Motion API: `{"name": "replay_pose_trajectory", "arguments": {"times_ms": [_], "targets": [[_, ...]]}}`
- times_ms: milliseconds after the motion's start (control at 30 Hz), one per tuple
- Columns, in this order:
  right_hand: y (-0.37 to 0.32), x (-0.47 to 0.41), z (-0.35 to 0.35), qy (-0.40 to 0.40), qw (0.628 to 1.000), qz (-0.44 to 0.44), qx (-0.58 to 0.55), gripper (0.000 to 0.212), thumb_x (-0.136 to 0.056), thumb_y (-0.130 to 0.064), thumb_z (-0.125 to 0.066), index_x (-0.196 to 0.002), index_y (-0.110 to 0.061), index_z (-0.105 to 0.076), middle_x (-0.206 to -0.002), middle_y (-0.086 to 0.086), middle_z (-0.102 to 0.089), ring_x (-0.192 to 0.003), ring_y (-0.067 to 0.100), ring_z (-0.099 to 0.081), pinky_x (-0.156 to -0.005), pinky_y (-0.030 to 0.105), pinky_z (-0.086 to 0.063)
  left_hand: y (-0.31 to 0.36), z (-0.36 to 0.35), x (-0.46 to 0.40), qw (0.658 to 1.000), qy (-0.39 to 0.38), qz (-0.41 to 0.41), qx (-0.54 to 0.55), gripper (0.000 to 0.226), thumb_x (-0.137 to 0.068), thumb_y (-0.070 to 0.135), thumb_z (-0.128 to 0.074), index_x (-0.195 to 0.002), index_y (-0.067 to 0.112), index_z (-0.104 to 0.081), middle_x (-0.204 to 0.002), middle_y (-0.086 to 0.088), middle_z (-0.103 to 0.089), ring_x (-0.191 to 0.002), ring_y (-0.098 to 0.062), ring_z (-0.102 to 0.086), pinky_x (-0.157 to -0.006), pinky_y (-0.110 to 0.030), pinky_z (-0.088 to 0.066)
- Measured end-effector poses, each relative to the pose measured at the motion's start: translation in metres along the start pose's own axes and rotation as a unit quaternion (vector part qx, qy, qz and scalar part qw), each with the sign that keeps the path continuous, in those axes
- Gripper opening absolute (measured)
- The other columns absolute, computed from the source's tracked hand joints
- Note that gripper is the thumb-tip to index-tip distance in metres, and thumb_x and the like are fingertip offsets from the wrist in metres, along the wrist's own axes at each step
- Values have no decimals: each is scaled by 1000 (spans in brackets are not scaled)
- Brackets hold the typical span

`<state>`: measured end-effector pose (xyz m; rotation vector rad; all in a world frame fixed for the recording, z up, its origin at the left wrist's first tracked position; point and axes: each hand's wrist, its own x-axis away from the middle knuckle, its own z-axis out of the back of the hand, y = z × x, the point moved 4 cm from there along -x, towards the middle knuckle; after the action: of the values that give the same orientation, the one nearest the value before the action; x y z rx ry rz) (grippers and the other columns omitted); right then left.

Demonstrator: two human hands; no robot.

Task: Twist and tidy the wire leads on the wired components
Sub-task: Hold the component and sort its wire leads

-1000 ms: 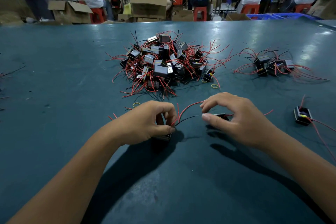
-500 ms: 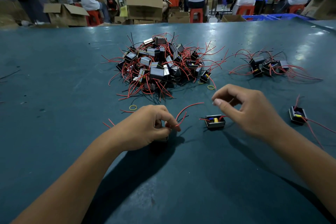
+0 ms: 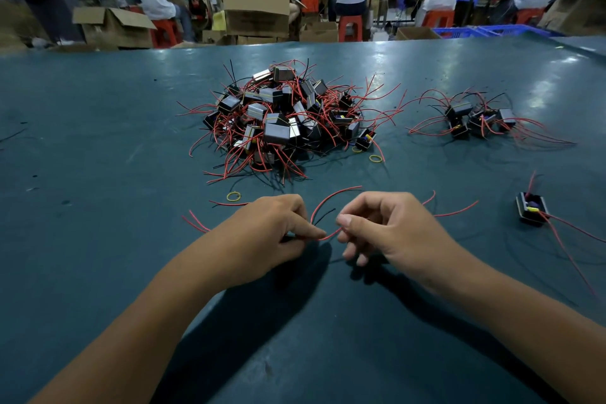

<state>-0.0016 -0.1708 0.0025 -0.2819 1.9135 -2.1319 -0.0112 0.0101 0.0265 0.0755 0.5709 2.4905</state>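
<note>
My left hand (image 3: 269, 229) grips a small black wired component, which is almost wholly hidden under its fingers. A red lead (image 3: 328, 198) and a thin black lead (image 3: 324, 215) rise from that grip. My right hand (image 3: 390, 229) is close beside the left, with thumb and forefinger pinching the low end of the red lead. More red leads (image 3: 455, 211) stick out from behind my right hand. A big pile of wired components (image 3: 285, 121) lies beyond both hands.
A smaller group of components (image 3: 475, 121) lies at the far right, and a single component (image 3: 531, 210) with long red leads sits to the right of my right hand. Yellow rubber bands (image 3: 233, 196) dot the teal table (image 3: 98, 174). Seated people and cardboard boxes stand beyond it.
My right hand has moved left to the left hand and taken hold of the red lead. The loose component that lay between the hands is now hidden under the right hand.
</note>
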Motion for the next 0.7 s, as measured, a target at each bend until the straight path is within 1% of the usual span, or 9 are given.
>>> {"name": "replay_pose_trajectory", "arguments": {"times_ms": [67,100,167,233,400,500,600,667,700], "targets": [[0,0,2,1,1000,8,15,7,-94,-4,-62,-89,1,-63,-71,10,-70,-60,24,-69,-50,26,-53,-1,2,1,1000,1,3,3,28,-93,17,-68,-117,30,-73,-96,12,-58,-73,3,-49,-70,-13,-37],[-1,0,3,3,1000,12,23,6,-95,-3,-61,-91,0,-63,-72,9,-70,-60,24,-69,-51,26,-54,-1,3,1,1000,4,5,3,28,-92,17,-69,-117,29,-74,-96,11,-60,-73,3,-51,-70,-14,-40],[-2,0,6,5,999,19,41,4,-95,-4,-60,-95,-6,-64,-73,8,-72,-62,23,-71,-52,26,-54,-2,5,2,1000,9,4,2,29,-91,16,-70,-115,30,-74,-98,12,-63,-77,-1,-56,-74,-23,-46],[-4,0,8,2,998,32,61,7,-96,-8,-61,-97,-14,-64,-76,8,-73,-66,23,-73,-54,26,-54,-2,5,3,1000,14,2,5,27,-90,15,-70,-113,29,-75,-98,12,-65,-79,-7,-60,-75,-26,-48],[-9,4,11,-8,987,92,134,14,-95,-13,-63,-98,-27,-64,-79,1,-75,-70,16,-72,-60,27,-57,-5,8,2,1000,24,14,4,27,-89,14,-70,-109,31,-75,-99,15,-64,-78,-2,-58,-75,-18,-46],[-10,4,10,-13,981,106,160,15,-94,-14,-64,-97,-28,-63,-79,-2,-76,-69,13,-72,-61,23,-57,-7,8,2,999,34,22,-1,22,-88,15,-71,-105,28,-75,-89,14,-62,-73,1,-54,-68,-8,-37],[-8,4,10,-14,979,106,172,13,-93,-11,-65,-96,-23,-62,-78,-3,-75,-68,12,-72,-60,18,-52,-8,9,4,998,50,32,20,12,-88,22,-73,-98,29,-76,-77,19,-61,-66,2,-55,-62,-8,-35],[-8,4,10,-13,977,110,183,12,-93,-11,-65,-95,-22,-61,-78,-5,-75,-69,11,-72,-60,19,-52,-11,13,6,996,65,36,41,7,-88,28,-74,-95,31,-76,-75,27,-62,-64,3,-57,-60,-10,-37],[-9,4,10,-13,973,119,198,12,-93,-12,-65,-94,-23,-60,-78,-7,-75,-69,11,-72,-61,21,-53,-11,15,6,996,79,26,38,7,-88,30,-74,-95,31,-76,-76,25,-63,-66,0,-58,-60,-12,-38]]}}
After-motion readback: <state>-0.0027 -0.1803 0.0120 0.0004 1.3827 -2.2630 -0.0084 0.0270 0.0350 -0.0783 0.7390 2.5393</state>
